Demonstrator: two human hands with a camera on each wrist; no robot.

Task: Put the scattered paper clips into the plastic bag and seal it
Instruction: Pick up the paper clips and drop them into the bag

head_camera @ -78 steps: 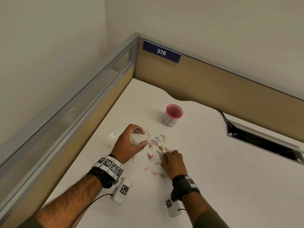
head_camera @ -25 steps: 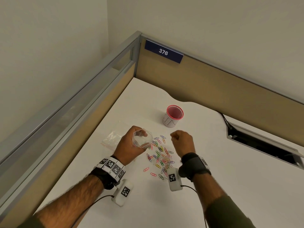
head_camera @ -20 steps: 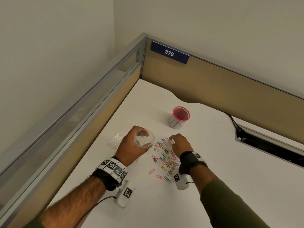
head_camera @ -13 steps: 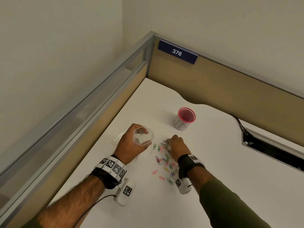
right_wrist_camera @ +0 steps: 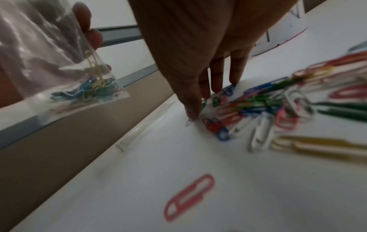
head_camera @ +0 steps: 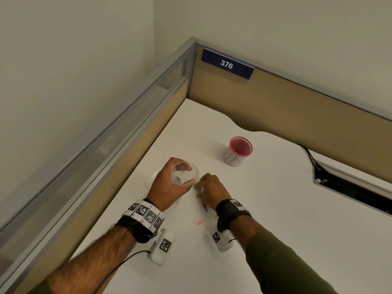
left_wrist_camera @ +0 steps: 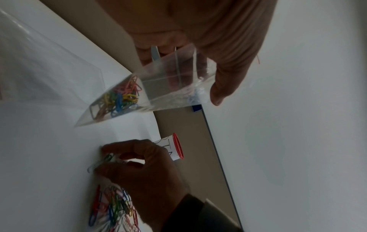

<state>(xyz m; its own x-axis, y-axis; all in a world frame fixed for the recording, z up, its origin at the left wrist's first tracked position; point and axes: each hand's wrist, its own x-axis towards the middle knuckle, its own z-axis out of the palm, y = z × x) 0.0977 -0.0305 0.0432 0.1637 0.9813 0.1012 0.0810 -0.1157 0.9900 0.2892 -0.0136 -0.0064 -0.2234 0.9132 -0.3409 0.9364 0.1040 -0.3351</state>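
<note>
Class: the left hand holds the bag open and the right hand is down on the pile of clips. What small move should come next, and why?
Probably pinch a few paper clips with the right hand and lift them to the plastic bag that the left hand holds open; many clips are still on the desk.

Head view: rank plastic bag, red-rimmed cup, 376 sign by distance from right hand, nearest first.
From the right hand:
1. plastic bag, just to its left, held open by the left hand.
2. red-rimmed cup, beyond it, slightly right.
3. 376 sign, up on the partition at the far corner.
</note>
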